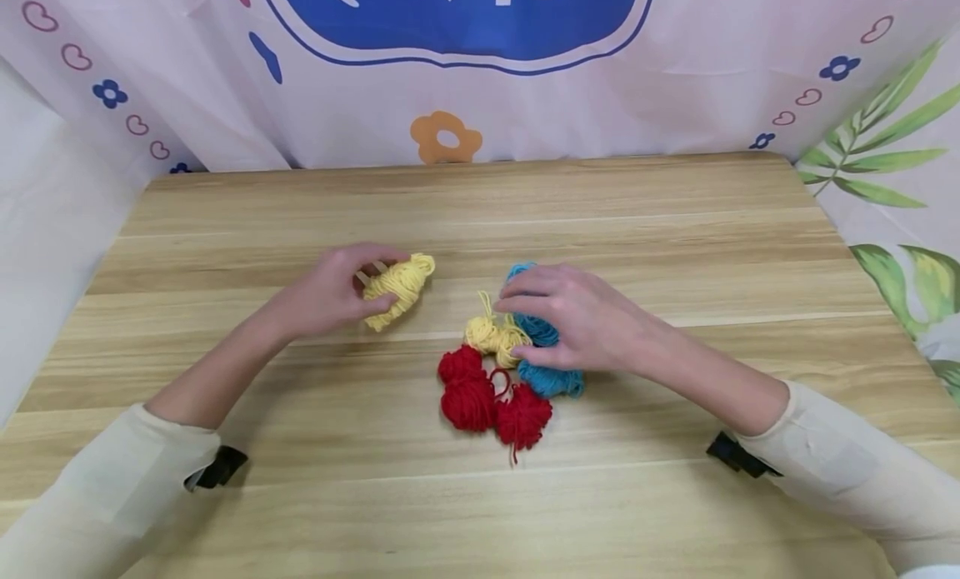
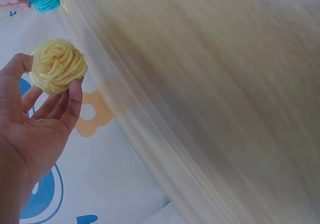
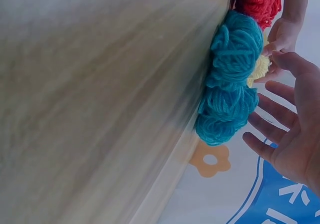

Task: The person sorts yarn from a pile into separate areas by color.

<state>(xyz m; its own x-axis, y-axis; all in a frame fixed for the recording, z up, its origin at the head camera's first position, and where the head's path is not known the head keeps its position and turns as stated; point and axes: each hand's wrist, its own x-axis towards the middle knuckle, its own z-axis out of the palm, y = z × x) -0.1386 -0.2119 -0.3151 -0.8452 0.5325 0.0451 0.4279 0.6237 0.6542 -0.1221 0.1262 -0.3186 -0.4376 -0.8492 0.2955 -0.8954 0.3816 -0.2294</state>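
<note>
The left hand [image 1: 333,291] has a skein [image 1: 405,286] of yellow yarn pinched between thumb and fingertips, its far end poking out past them. This skein is over the left-middle of the table [image 1: 360,512], well apart from the pile to its right. The right hand [image 1: 596,319] is over the pile's right side, its fingers spread and slightly bent, the thumb well apart from them; it has hold of nothing, and whether a fingertip touches the yarn I cannot tell. Below and beside that hand is the blue yarn [image 1: 552,381], partly hidden. Just left of it sits a smaller yellow bundle [image 1: 483,335] with a strand sticking up. Nearest the person are two red bundles, the left one [image 1: 468,401] and the right one [image 1: 525,416], with a red strand looped between them. Behind the table hangs a pale cloth [image 1: 712,96] printed with an orange flower [image 1: 426,137]
</note>
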